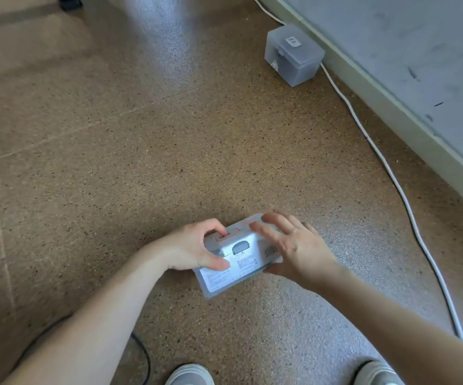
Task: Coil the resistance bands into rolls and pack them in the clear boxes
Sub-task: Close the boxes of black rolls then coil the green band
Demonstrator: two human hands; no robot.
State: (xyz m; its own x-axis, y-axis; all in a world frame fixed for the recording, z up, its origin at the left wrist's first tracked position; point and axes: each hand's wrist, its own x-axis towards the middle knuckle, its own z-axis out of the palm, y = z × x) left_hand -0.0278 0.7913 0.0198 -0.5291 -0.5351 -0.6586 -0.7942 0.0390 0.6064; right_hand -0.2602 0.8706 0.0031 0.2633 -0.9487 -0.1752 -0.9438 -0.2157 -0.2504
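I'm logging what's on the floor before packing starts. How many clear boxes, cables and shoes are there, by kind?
Clear boxes: 2, the near box and the far box
Cables: 2, the white cable and the black cable
Shoes: 2, the left shoe and the right shoe
Total: 6
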